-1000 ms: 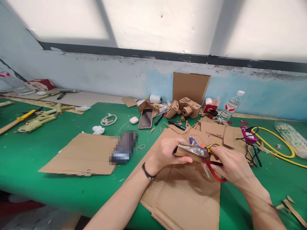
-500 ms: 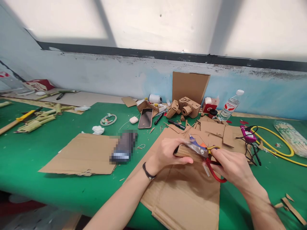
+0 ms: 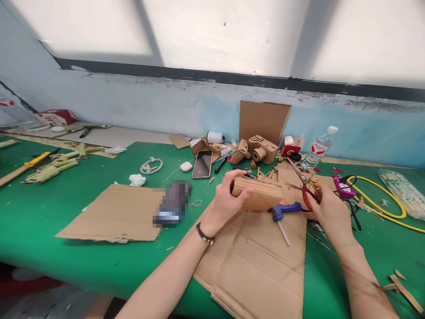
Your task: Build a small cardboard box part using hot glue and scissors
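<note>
My left hand [image 3: 229,199] is closed around the left end of a small cardboard box [image 3: 260,193], thumb along its near side, holding it tilted above a large cardboard sheet [image 3: 255,266]. In my right hand [image 3: 332,215] is a pair of scissors [image 3: 307,188] with red and yellow handles, its blades pointing up and away, apart from the box. A blue glue gun [image 3: 282,210] with a clear glue stick lies on the sheet, just beyond and below the box's right end. Behind stand cardboard camera models [image 3: 262,148].
A water bottle [image 3: 318,148], a purple device [image 3: 344,186] and a yellow cable [image 3: 395,195] are at the right. Leftward lie a phone [image 3: 202,164], a blurred dark object [image 3: 173,204], another cardboard sheet [image 3: 113,215] and a wooden-handled tool [image 3: 20,170]. Cardboard scraps [image 3: 407,292] lie at the right edge.
The scissors have come away from the box, moving right and up in my right hand. My left hand has raised and turned the box, uncovering more of the glue gun.
</note>
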`<state>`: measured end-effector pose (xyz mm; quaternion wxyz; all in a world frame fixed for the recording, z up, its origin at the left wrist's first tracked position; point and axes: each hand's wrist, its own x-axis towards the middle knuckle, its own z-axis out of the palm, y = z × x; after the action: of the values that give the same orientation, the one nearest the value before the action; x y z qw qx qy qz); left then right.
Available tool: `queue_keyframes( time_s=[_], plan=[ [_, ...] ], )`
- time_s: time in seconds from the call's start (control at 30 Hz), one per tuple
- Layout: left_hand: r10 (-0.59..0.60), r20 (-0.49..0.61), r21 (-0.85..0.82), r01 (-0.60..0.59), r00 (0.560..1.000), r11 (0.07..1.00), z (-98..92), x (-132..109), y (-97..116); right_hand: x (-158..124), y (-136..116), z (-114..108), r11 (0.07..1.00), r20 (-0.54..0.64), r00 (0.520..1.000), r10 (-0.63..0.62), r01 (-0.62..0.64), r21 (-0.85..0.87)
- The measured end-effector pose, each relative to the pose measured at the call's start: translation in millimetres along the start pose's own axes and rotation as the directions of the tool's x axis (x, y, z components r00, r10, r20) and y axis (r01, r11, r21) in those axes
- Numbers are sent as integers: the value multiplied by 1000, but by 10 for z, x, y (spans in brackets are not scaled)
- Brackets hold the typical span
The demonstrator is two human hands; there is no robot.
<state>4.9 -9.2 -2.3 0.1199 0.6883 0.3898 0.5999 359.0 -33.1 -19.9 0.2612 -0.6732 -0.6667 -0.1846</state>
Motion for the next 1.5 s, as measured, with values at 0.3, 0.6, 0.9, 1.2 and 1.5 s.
queue_keyframes(
  time_s=[0.3,0.6,0.9,1.2,1.5],
  plan=[
    [-164,-58,-41,161,985,986,20,97,-36,38,140,146,988,135,987,82,-99,118],
    [123,-84,-153,-135,989,979,68,-70,-58,-73,-442,-166,560,96,964,-249,62,826],
    [323,50,-307,-293,945,905,132,-131,103,-168,-729,-257,529,18,955,-296,148,836],
    [-30,7,-171,31,1000,985,96,-108,188,-253,-822,-98,412,43,964,-263,72,908],
    [-502,-60,-240,476,863,846,186,10,100,-338,-791,0,494,150,952,-266,2,869]
  ],
)
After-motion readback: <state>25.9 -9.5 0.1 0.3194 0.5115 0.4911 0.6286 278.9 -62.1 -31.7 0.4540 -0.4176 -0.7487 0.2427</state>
